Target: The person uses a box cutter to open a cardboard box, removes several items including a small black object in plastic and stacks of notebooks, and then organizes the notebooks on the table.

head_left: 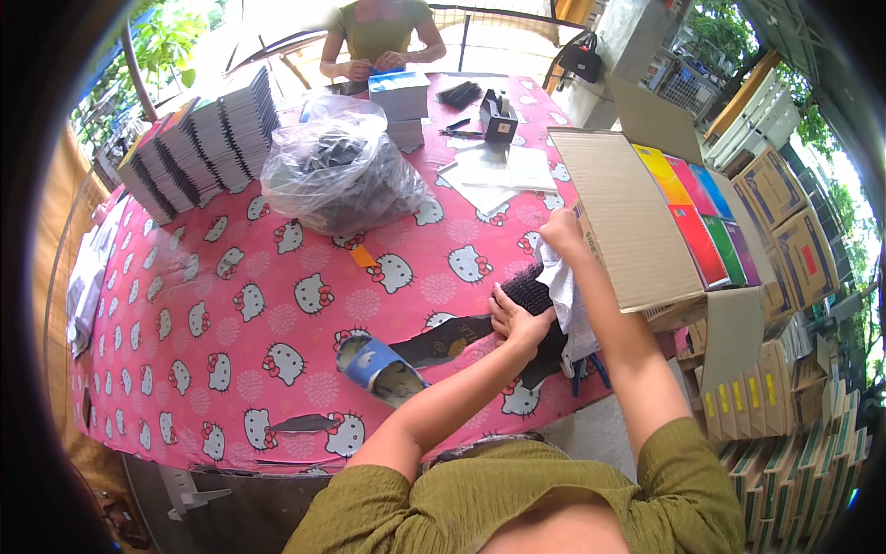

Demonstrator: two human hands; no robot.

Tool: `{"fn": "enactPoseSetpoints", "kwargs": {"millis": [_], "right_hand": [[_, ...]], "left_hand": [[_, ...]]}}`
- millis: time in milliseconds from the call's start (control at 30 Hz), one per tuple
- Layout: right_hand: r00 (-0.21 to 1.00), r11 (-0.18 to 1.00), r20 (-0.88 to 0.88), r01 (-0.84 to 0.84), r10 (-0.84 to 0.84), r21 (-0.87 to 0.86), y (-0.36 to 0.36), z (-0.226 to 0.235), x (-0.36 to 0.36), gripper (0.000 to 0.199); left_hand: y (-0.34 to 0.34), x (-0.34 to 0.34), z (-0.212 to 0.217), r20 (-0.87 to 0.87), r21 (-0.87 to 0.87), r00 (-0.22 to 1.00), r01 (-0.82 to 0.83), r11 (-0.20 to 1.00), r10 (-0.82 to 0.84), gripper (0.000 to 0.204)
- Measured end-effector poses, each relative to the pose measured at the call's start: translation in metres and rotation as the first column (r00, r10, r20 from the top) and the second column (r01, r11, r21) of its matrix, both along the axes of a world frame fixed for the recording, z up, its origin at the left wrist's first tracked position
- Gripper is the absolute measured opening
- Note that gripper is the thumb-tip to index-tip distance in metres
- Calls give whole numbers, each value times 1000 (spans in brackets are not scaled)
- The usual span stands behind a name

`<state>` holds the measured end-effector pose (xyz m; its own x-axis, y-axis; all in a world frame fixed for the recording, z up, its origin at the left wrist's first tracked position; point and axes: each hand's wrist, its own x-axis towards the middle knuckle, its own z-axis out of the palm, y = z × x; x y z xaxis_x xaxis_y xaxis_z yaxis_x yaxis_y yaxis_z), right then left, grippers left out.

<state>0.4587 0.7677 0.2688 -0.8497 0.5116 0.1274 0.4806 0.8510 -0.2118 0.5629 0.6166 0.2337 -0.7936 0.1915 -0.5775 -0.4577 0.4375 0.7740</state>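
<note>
My left hand (519,323) lies against a black, ribbed bundle (528,291) near the table's right edge, its fingers curved over the near side. The kind of bundle is hard to make out; its surface looks like rows of small black teeth. My right hand (561,231) is closed at the top of a white, cloth-like sheet (556,277), which hangs down beside the bundle. The fingertips are partly hidden. Close to my left forearm, a blue slipper (377,363) rests on the pink tablecloth (318,388), next to a torn dark patch.
A clear bag of black pieces (346,175) stands mid-table, with stacked books (203,143) to its left. Across the table, a person (383,42) handles a book pile (400,106). A tape dispenser (499,120) stands nearby. At right, an open carton (628,222) holds colourful books (697,245).
</note>
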Motion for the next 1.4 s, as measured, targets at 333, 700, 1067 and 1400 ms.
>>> {"fn": "enactPoseSetpoints", "kwargs": {"millis": [333,700,1067,1400], "right_hand": [[746,985,-645,164,-164,-60,84,-65,8,38],[641,985,-751,147,-162,-87,75,-45,31,64],[870,990,-474,-129,137,50,-58,36,153,92],[960,990,-245,115,-133,-86,-43,-6,196,16]], "left_hand": [[7,2,7,3,16,1000,8,1000,-8,121],[13,5,5,-2,54,999,36,998,-36,122],[-14,-7,-1,89,350,994,-84,933,56,125],[9,20,-13,-119,105,993,4,994,9,133]]}}
